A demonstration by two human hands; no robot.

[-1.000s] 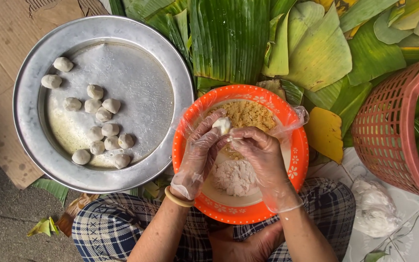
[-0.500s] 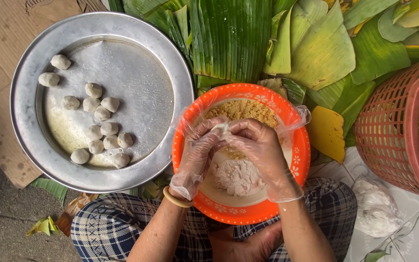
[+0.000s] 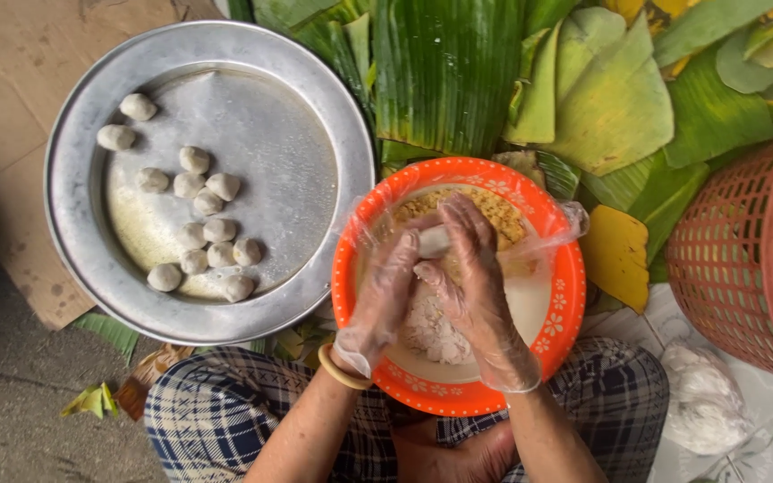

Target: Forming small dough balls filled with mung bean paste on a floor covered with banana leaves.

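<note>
- Dough ball (image 3: 433, 241), pale and smooth, sits pressed between the two palms right over the orange bowl (image 3: 558, 309).
- Left hand (image 3: 385, 300), in a loose clear plastic glove, has its fingers stretched out flat and angled up, the fingertips against the ball's left side.
- Right hand (image 3: 478, 286), gloved the same way, lies with fingers long and together over the top and right of the ball; neither hand is clenched, both cup the ball between flat palms.
- Only a sliver of the ball shows between the hands, so its full shape cannot be told.
- Down in the bowl, a yellow crumbly filling (image 3: 494, 207) fills the far side, and a lump of white dough (image 3: 431, 329) lies on the near side, under the wrists.
- A yellow band (image 3: 344, 371) rings the left wrist.
- Off to the left, just beside the bowl, a big round metal tray (image 3: 78, 170) carries a scatter of finished balls (image 3: 208, 231), most bunched near its middle, two set apart toward the far left rim.
- Green banana leaves (image 3: 445, 72) spread beyond the bowl, some turning yellow.
- A red plastic basket (image 3: 735, 241) stands at the right edge.
- Checked trousers (image 3: 216, 420) frame the bowl, which rests on the person's lap.
</note>
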